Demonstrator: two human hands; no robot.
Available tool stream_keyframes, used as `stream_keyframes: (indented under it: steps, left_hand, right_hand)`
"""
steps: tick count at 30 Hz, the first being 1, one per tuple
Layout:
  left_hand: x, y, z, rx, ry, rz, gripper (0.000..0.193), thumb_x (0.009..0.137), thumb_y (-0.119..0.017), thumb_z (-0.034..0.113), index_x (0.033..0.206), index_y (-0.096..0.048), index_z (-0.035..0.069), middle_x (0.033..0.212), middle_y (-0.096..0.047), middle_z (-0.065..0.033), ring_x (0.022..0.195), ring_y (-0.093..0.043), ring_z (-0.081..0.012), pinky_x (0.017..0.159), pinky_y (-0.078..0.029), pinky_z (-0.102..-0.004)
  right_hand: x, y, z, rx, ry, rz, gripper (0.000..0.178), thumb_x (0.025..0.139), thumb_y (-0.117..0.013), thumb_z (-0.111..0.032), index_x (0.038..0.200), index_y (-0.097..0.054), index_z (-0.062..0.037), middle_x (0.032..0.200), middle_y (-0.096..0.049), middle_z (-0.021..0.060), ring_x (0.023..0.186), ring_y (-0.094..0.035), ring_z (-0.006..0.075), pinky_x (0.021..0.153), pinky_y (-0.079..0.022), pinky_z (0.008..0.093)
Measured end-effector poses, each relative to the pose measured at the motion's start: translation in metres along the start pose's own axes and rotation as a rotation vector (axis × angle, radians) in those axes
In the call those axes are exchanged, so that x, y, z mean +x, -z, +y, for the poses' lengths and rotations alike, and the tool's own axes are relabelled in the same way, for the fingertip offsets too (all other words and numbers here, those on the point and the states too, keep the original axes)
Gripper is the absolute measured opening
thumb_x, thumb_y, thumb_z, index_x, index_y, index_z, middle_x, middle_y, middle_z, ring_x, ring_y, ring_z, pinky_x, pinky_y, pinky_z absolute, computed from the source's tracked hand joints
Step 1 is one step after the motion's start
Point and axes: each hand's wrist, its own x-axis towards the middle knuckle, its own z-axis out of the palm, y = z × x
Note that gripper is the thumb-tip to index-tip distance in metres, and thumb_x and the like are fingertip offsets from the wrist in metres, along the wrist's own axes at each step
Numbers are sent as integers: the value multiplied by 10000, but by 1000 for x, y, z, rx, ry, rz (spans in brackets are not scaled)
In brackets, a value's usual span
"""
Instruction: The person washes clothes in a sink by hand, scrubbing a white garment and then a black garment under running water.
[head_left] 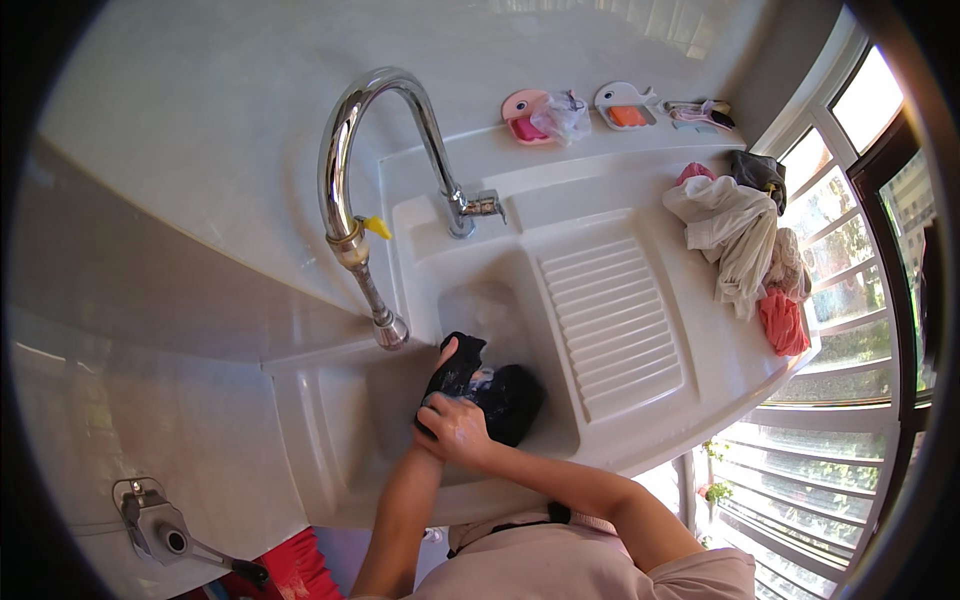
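Note:
A wet black cloth garment is bunched in the basin of the white sink. Part of it wraps over my left hand, leaving little more than a finger or thumb showing at the top edge. That hand looks closed on the fabric, though most of its fingers are hidden. My right hand crosses over my left wrist, its fingers curled around the cloth there. A small pale patch, perhaps suds or a label, shows between the folds. Cloudy water lies in the basin.
A chrome faucet arches over the basin's left side. Right of the basin is a ridged washboard. Pale clothes and a coral cloth lie on the right ledge. Pink and white whale-shaped soap dishes stand behind.

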Motion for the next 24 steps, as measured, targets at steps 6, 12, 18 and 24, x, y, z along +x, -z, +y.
stream_keyframes:
  steps: [6,12,18,24]
  left_hand:
    - [21,3,-22,72,-235,269,518,867,-547,470,1160,-518,44,1139,-541,-134,1038,-533,-258,880,-436,-401]
    - [8,22,4,1067,-252,713,496,852,-587,371,1181,-487,14,1112,-520,-179,1015,-522,-321,854,-431,-440]
    - [13,35,-48,1984,-375,621,583,807,-627,216,1310,-390,43,1255,-394,-283,1145,-426,-443,890,-413,-490]
    - [47,83,-27,1931,383,601,377,827,-619,247,1087,-567,-21,1181,-509,-257,1132,-475,-387,916,-413,-446]
  right_hand:
    - [61,-22,71,-132,-228,153,222,701,-674,-250,672,-536,-78,659,-587,104,564,-591,320,499,-470,425]
    - [35,-34,137,-285,-466,109,257,816,-608,-255,1024,-550,-116,959,-567,139,906,-547,346,701,-467,456]
    - [-50,-112,198,190,-433,-109,394,833,-516,-81,1224,-500,-129,1245,-449,201,1123,-428,402,953,-370,452]
    - [-87,-139,254,105,-734,-431,336,852,-509,-164,1165,-505,-39,1091,-551,229,1010,-532,338,897,-408,406]
